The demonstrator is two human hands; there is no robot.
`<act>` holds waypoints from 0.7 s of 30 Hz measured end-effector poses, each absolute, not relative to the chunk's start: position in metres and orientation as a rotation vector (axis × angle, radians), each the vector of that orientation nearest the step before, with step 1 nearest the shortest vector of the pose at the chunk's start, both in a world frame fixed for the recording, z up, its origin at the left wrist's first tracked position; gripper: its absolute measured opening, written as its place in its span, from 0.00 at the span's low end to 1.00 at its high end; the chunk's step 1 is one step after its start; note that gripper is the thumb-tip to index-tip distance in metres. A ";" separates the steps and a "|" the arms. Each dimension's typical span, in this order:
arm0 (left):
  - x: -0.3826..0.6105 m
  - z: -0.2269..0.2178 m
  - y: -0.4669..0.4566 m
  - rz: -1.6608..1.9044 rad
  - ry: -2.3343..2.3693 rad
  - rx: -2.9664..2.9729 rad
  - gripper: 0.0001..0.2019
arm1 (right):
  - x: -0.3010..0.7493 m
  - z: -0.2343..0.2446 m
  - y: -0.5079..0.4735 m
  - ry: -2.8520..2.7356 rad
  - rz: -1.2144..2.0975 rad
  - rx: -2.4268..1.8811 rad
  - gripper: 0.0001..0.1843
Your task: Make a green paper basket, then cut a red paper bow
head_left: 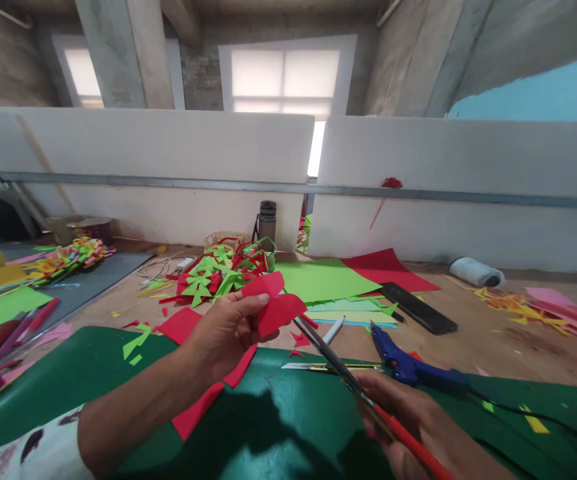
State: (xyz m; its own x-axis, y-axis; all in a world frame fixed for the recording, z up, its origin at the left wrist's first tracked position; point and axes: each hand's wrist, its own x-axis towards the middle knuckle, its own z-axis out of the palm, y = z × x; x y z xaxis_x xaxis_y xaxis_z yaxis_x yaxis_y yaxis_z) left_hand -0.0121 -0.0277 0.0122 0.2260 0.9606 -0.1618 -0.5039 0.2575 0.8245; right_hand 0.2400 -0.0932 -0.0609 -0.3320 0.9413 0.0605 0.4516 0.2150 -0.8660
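Note:
My left hand (241, 320) pinches a piece of red paper (281, 307), cut with rounded lobes, between thumb and fingers. In my right hand (408, 420) is a pair of scissors (341, 367) with orange-red handles. Their blades point up and left, with the tips close to the lower right edge of the red paper. Beneath my hands lies a green mat (278, 407) with more red paper pieces (198, 410) on it. A utility knife (313, 367) rests just behind the scissors, near a white pen (333, 330).
A blue glue gun (408, 367) lies to the right, its cord trailing off. Behind stand a pile of green and red paper shapes (218, 273) and a dark bottle (267, 223). Green sheets (323, 280), a red sheet (393, 267) and a black phone (418, 310) lie farther back.

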 end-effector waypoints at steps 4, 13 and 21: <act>-0.009 0.011 -0.030 1.086 0.789 0.739 0.04 | 0.231 -0.053 -0.096 -1.867 1.107 -1.241 0.37; -0.007 0.006 -0.032 1.057 0.719 0.786 0.03 | 0.234 -0.043 -0.102 -1.835 1.133 -1.315 0.35; -0.017 0.008 -0.022 0.966 0.755 0.797 0.04 | 0.235 -0.062 -0.094 -1.703 1.279 -1.336 0.33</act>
State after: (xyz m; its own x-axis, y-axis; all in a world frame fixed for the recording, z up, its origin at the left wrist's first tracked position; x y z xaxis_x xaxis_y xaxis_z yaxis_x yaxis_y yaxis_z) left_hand -0.0166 -0.0216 0.0075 0.3733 0.9075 -0.1925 -0.4057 0.3463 0.8459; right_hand 0.2353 -0.0941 -0.0620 -0.2985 0.9500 -0.0912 0.3526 0.0210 -0.9355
